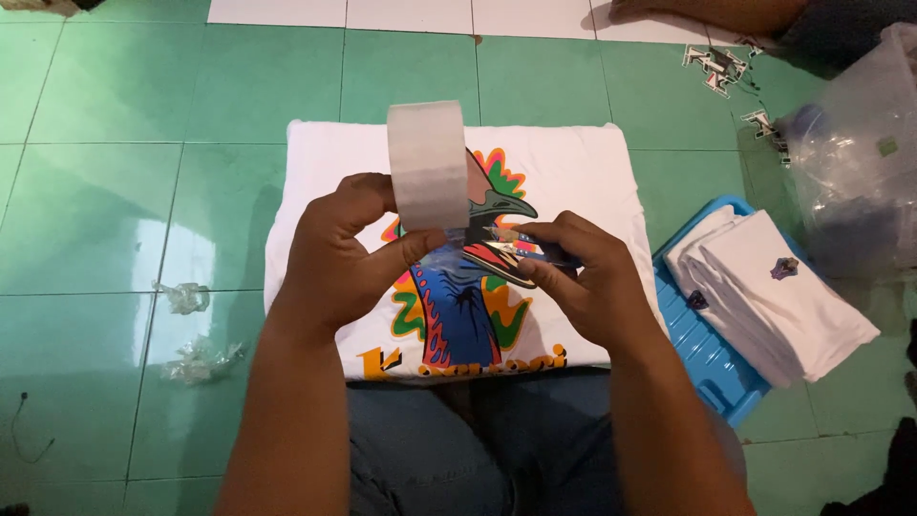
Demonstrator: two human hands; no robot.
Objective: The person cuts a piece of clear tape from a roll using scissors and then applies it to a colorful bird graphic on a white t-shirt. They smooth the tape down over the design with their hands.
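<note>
Both hands work above the folded shirt (573,172): my left hand (339,253) clamps the tape roll (427,164) upright, my right hand (587,277) pinches scissors (506,250) just beside it, over the bird print.

Both hands (339,253) (592,282) raised, fingers pinched

Roll of clear packing tape (427,164): wide, translucent white, held upright on edge in the left hand (339,253), above the printed shirt.

Scissors (506,250): small, dark blades with blue handle, lying roughly level in the right hand (587,277), tips pointing toward the roll's lower edge.

Folded white T-shirt (573,172): flat on the green tiled floor, colourful bird print facing up, beneath both hands.
</note>
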